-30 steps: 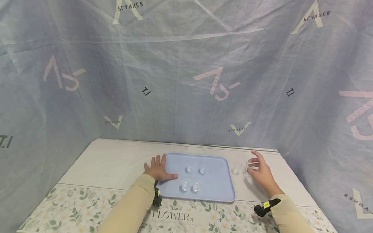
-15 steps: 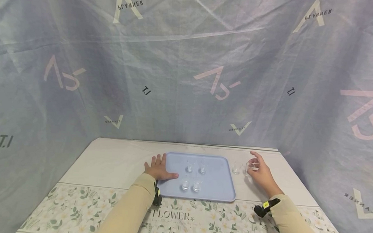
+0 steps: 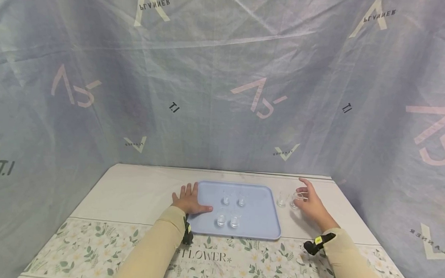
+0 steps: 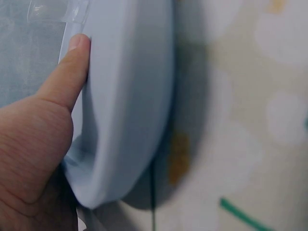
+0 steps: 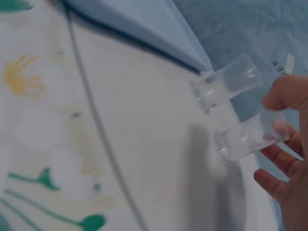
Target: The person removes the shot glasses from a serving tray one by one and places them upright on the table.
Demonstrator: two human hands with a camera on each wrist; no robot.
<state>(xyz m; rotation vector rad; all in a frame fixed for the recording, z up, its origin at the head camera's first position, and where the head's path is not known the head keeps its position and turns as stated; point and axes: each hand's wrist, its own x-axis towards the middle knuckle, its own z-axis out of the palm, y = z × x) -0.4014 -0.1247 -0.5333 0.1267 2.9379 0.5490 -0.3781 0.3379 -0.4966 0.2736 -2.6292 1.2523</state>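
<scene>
My left hand (image 3: pixel 188 201) lies with fingers spread across the left edge of a pale blue tray (image 3: pixel 257 223), its thumb reaching onto the tray floor. In the left wrist view the thumb (image 4: pixel 67 72) points along the inside of the rim, towards a clear glass (image 4: pixel 48 10). To the right of the tray, my right hand (image 3: pixel 313 206) pinches a small clear shot glass (image 5: pixel 248 137) near its rim between thumb and fingers. A matching shot glass (image 5: pixel 228 83) stands just beside it, between the held one and the tray.
Two shot glasses stand towards the back of the tray, a left one (image 3: pixel 226 200) and a right one (image 3: pixel 241 201). Two more, a left (image 3: pixel 221 220) and a right (image 3: pixel 235 221), stand nearer the front. A floral cloth (image 3: pixel 217 263) covers the table's front; grey-blue curtains (image 3: pixel 210 72) surround it.
The right hand has shifted very slightly around the shot glass at the right. The left hand, the tray and the glasses on it stay where they were.
</scene>
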